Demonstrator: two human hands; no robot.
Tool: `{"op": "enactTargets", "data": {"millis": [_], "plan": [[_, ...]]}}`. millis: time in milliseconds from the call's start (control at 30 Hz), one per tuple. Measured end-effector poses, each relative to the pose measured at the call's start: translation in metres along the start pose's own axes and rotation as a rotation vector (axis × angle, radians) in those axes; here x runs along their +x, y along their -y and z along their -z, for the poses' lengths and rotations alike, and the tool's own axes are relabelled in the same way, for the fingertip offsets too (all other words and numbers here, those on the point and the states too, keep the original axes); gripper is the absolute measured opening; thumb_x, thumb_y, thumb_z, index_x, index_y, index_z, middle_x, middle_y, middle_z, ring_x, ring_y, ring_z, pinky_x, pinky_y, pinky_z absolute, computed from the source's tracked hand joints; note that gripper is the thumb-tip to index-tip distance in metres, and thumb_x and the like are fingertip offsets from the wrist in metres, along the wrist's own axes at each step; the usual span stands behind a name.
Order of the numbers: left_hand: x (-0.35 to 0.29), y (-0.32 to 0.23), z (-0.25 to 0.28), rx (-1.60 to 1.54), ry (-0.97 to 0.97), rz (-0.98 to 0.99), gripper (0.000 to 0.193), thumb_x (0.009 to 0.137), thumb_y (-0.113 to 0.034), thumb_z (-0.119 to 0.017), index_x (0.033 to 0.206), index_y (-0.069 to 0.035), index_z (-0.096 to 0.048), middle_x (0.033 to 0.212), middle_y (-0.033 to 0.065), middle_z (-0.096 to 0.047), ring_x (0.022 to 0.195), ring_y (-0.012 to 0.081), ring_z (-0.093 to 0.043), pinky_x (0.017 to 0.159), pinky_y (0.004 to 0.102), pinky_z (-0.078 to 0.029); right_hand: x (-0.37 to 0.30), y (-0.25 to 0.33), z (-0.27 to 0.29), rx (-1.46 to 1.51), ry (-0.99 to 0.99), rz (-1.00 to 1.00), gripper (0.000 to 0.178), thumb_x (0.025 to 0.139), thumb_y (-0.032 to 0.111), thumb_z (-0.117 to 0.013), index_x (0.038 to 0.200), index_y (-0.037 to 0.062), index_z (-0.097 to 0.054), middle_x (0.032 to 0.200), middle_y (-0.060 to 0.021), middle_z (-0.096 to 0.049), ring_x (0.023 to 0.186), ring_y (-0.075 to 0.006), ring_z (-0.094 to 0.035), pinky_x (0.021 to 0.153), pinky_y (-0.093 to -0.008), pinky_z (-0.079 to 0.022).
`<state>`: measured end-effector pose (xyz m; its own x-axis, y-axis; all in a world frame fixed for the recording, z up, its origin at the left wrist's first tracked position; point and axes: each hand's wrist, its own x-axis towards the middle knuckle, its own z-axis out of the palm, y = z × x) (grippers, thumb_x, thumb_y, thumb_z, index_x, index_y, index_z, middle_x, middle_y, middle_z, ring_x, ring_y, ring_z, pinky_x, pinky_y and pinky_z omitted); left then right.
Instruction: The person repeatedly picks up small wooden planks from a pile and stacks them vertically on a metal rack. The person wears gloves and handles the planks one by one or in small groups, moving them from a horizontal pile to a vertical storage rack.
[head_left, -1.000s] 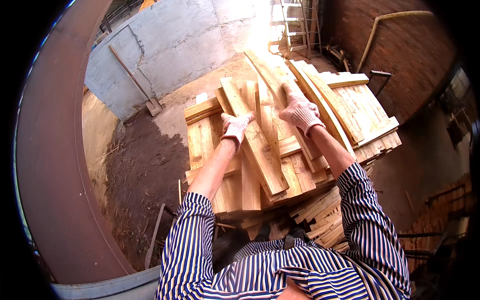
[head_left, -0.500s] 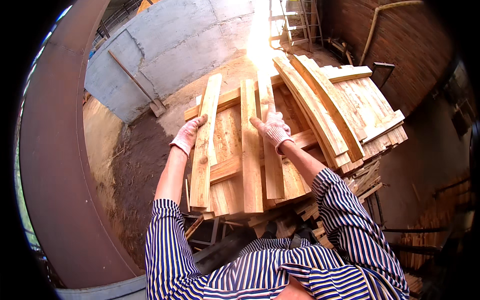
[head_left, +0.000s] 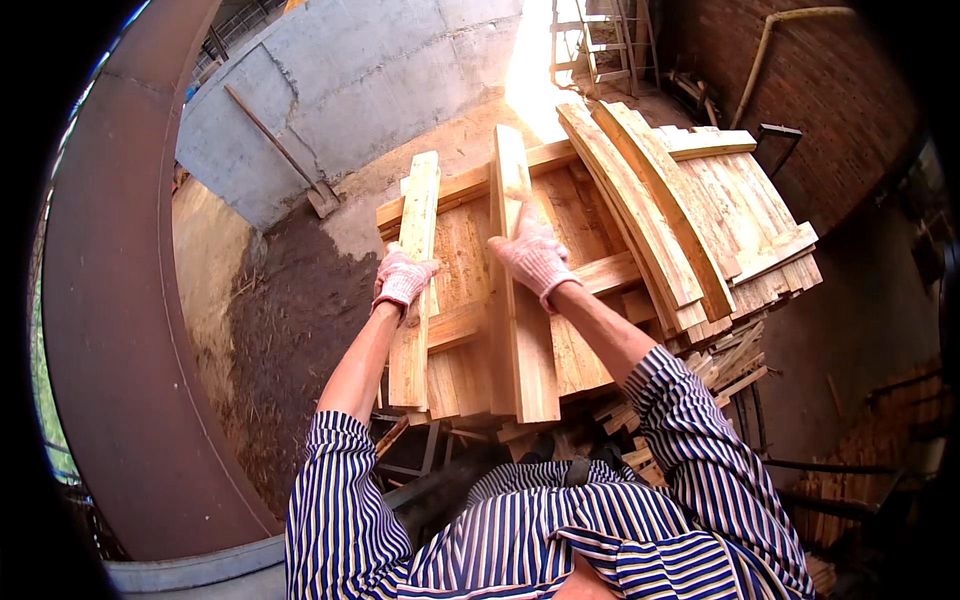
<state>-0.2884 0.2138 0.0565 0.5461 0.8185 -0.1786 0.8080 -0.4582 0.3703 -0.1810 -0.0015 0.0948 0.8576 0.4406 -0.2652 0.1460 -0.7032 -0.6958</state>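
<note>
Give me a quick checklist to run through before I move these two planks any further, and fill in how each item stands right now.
1. Left hand gloved and closed on the left plank: ok.
2. Right hand gloved and on the middle plank: ok; how firm that grip is: cannot tell.
3. The two planks apart, not crossing each other: ok.
4. Near ends of both planks overhang the front of the stack: not ok if they need full support.
5. Curved planks on the right lie slanted across the stack, away from both hands: ok.
6. Footing below, by the loose offcuts: cannot tell, hidden by the body.
</note>
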Motion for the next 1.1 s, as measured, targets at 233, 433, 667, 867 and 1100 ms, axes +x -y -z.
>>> {"op": "enactTargets", "data": {"millis": [233, 433, 667, 867, 1100], "plan": [[-0.021, -0.008, 0.01, -0.123, 0.009, 0.026, 0.07, 0.073, -0.031, -0.088, 0.125, 0.0, -0.052, 0.114, 0.0223, -0.072, 0.095, 0.0334, -0.073, 0.085, 0.0443, -0.058, -0.008, 0.02, -0.02, -0.068, 0.087, -0.124, 0.097, 0.088, 0.016, -0.069, 0.165, 0.013, -0.009, 0.163, -0.0288, -0.028, 0.13, -0.043, -0.058, 0.092, -0.0546, -0.057], [0.011, 0.04, -0.002, -0.365, 0.025, 0.048, 0.073, 0.083, -0.048, -0.083, 0.131, -0.002, -0.054, 0.117, 0.0183, -0.069, 0.102, 0.0288, -0.065, 0.087, 0.0412, -0.053, -0.004, 0.06, -0.057, -0.079, 0.122, 0.1, 0.093, 0.091, 0.04, -0.069, 0.163, 0.0108, -0.018, 0.147, -0.0281, -0.048, 0.128, -0.042, -0.059, 0.097, -0.0556, -0.052], [0.033, 0.098, -0.029, -0.989, 0.194, 0.025, 0.062, 0.105, -0.027, -0.061, 0.157, -0.011, -0.032, 0.139, 0.0136, -0.059, 0.117, 0.0272, -0.064, 0.09, 0.0437, -0.06, 0.022, 0.047, -0.019, -0.29, 0.199, 0.318, 0.079, 0.1, 0.053, -0.047, 0.163, 0.0123, -0.022, 0.16, -0.0261, -0.036, 0.146, -0.0373, -0.042, 0.111, -0.0481, -0.047], [0.029, 0.063, -0.031, -1.107, 0.317, -0.052, 0.087, 0.1, -0.026, -0.068, 0.165, -0.007, -0.013, 0.154, 0.017, -0.047, 0.134, 0.0272, -0.052, 0.109, 0.0391, -0.046, 0.068, -0.074, 0.132, -0.544, -0.179, -0.06, 0.071, 0.093, 0.026, -0.067, 0.157, 0.0369, -0.038, 0.128, -0.0133, -0.068, 0.119, -0.0257, -0.067, 0.082, -0.0442, -0.059], [0.043, 0.047, -0.042, -1.015, 0.256, -0.049, 0.077, 0.101, -0.026, -0.068, 0.162, -0.013, -0.023, 0.144, 0.0151, -0.057, 0.121, 0.0285, -0.063, 0.092, 0.0444, -0.06, 0.056, -0.044, 0.012, -0.768, -0.407, 0.105, 0.075, 0.099, 0.053, -0.057, 0.161, 0.0287, -0.021, 0.085, -0.008, -0.06, 0.049, -0.0091, -0.045, 0.025, -0.0246, -0.032]]}}
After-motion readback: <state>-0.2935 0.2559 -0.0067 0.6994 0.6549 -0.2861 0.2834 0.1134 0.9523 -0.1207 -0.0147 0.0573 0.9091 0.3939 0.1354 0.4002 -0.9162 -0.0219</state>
